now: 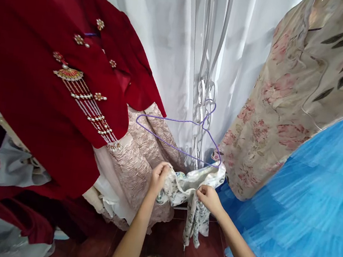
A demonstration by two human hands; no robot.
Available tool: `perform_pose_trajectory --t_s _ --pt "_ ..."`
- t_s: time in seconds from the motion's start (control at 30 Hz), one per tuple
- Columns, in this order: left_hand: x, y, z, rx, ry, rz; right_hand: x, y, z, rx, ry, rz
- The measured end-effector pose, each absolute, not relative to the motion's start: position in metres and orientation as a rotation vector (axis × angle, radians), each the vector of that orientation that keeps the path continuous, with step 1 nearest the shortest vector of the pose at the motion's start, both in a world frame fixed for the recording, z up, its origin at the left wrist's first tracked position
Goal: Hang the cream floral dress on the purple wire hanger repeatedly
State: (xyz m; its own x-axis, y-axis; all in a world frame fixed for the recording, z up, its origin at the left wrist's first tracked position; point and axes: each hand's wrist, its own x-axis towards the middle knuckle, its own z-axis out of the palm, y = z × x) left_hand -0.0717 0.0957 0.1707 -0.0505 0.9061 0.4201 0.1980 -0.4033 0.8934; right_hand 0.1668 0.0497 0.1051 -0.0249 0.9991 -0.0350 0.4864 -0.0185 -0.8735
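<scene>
A white garment with a small floral print (196,217) is stretched between my two hands. My left hand (158,177) is closed on its left edge, the fingers pinching the fabric. On the other side my right hand (209,196) pinches the edge near the middle. A thin purple wire hanger (169,142) hangs from the white scrollwork rack just above. Its right end reaches into the garment's right shoulder, while its left end is bare and sits above my left hand. The lower part of the garment dangles toward the floor.
A dark red jacket with a beaded tassel (103,72) and a pale pink embroidered skirt (135,157) hang at left. To the right hang a beige floral dress (263,128) and blue tulle (301,206). White curtains (163,29) stand behind the white metal rack (202,90).
</scene>
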Motion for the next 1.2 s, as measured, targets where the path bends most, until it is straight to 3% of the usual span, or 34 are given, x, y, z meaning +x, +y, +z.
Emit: perform_pose_trajectory --t_s 0.1,0.17,0.27,0.33,0.43,0.57,0.7,0.83,1.03,1.2 --pt "-0.039 0.071 0.185 1.916 1.046 1.120 0.177 0.038 0.103 -1.455 -1.688 0.963" --pt "-0.016 0.059 0.190 2.019 0.977 0.879 0.182 0.031 0.113 -1.165 -1.720 1.185" --pt "0.010 0.049 0.186 1.964 0.940 0.773 0.188 0.021 0.136 -0.869 -1.703 1.562" --pt "0.020 0.045 0.178 1.808 0.882 0.748 0.197 0.013 0.149 -0.853 -1.632 1.621" --pt "0.024 0.034 0.158 1.559 0.713 0.624 0.227 -0.001 0.166 -0.931 -1.520 1.509" --pt "0.027 0.006 0.125 1.491 0.740 0.521 0.293 -0.013 0.190 -1.074 -1.449 1.103" --pt "0.028 -0.017 0.117 1.572 0.941 0.564 0.355 0.009 0.217 -1.093 -1.443 0.771" --pt "0.022 -0.018 0.156 1.752 1.162 0.844 0.378 0.068 0.235 -1.028 -1.365 0.684" --pt "0.038 -0.009 0.224 2.038 1.275 0.976 0.342 0.159 0.262 -0.822 -1.168 1.000" --pt "0.026 -0.006 0.240 2.179 1.343 0.944 0.308 0.184 0.285 -0.790 -1.237 1.372"
